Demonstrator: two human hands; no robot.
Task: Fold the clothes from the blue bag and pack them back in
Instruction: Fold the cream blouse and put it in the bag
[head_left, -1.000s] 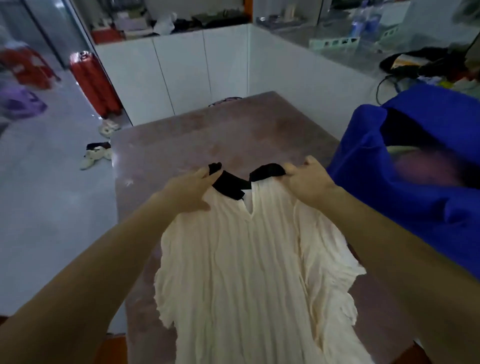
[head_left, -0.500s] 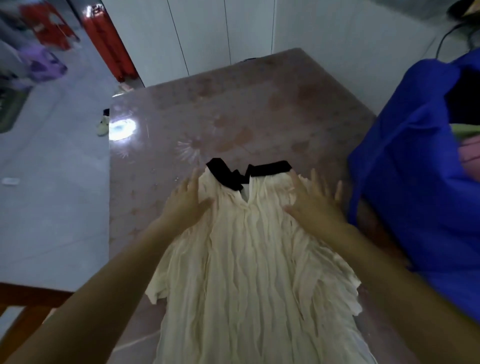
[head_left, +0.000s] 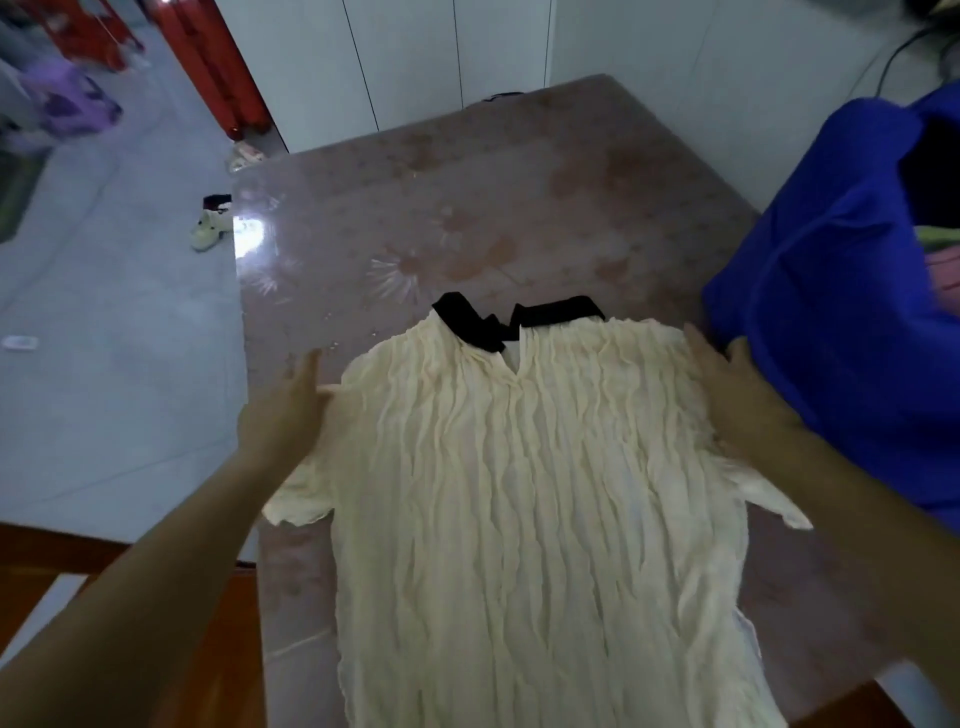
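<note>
A cream crinkled blouse (head_left: 519, 493) with a black collar (head_left: 514, 319) lies flat, front up, on the brown patterned table (head_left: 493, 197). My left hand (head_left: 283, 410) rests with straight fingers at the blouse's left shoulder edge. At the right shoulder my right hand (head_left: 732, 387) lies flat on the fabric, fingers straight, close against the blue bag (head_left: 841, 312). The bag stands on the table's right side, its mouth showing green and pink clothes (head_left: 943, 260) inside.
White cabinets (head_left: 415, 57) stand behind the table. Grey floor (head_left: 104, 338) lies to the left with a pale shoe (head_left: 208, 234), a red object (head_left: 218, 62) and purple items (head_left: 62, 98) farther back. Wooden boards (head_left: 67, 561) show at lower left.
Both hands let go of the collar, flattened on the blouse, then slid outward to the two shoulders. The blouse now lies spread wider. The camera tilted down.
</note>
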